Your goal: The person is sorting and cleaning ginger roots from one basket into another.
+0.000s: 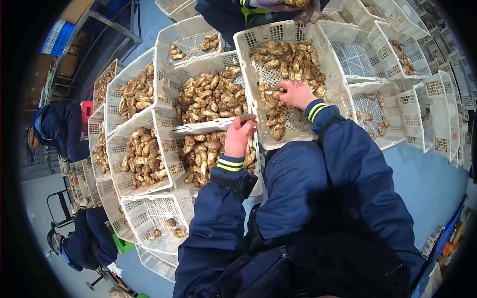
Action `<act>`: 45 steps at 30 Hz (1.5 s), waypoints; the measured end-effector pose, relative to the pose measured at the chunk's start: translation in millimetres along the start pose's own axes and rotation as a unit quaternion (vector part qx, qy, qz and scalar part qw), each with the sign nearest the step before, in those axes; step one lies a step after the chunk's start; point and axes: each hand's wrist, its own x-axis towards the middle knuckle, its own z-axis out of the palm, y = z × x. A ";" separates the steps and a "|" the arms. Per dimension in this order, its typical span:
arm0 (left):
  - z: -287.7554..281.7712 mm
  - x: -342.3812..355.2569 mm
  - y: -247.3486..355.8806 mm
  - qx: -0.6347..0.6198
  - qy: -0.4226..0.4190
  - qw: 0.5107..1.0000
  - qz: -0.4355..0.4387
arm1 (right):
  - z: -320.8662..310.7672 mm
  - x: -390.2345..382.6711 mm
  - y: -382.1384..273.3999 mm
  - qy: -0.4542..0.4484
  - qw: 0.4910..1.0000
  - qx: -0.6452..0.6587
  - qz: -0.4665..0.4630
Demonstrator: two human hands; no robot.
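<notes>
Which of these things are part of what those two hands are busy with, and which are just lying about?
Part of it:
right hand, fingers at the mushrooms
left hand, near the crate's left edge
mushrooms
white crate in front
Probably also neighbouring white crates with mushrooms

Apparently lying about:
blue crate
metal frame
green object, lower left

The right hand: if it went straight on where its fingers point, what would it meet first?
The right hand would first meet the brown mushroom at its fingertips; beyond that, probably the left wall of the white crate, though its height over the rim is unclear.
</notes>
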 end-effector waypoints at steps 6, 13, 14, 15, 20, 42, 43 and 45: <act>36.1 -6.5 13.3 0.374 0.044 0.911 0.166 | -56.1 -52.0 -55.3 -0.034 0.978 0.144 -0.150; 35.0 -41.8 36.1 -0.104 -0.048 0.993 -0.016 | -62.8 -54.7 -42.0 0.104 0.930 0.346 -0.071; 32.5 -45.6 37.3 -0.120 -0.075 0.990 -0.011 | -61.0 -52.5 -37.7 0.097 0.914 0.394 -0.013; 30.1 -48.6 38.4 -0.150 -0.071 0.986 -0.027 | -58.5 -49.7 -35.7 0.068 0.888 0.455 0.005; 30.3 -51.6 38.3 -0.411 -0.237 0.876 -0.092 | -56.3 -54.4 -40.5 -0.042 0.857 0.500 -0.118; 0.9 -46.8 14.9 -0.477 -0.210 0.838 -0.160 | -49.1 -29.8 -28.4 0.028 0.922 0.386 -0.009; -2.6 -47.6 14.5 -0.486 -0.227 0.830 -0.153 | -44.3 -22.3 -19.5 0.051 0.931 0.362 -0.013; -6.9 -47.8 11.6 -0.490 -0.266 0.821 -0.122 | -35.1 -13.7 2.3 0.057 0.960 0.274 0.012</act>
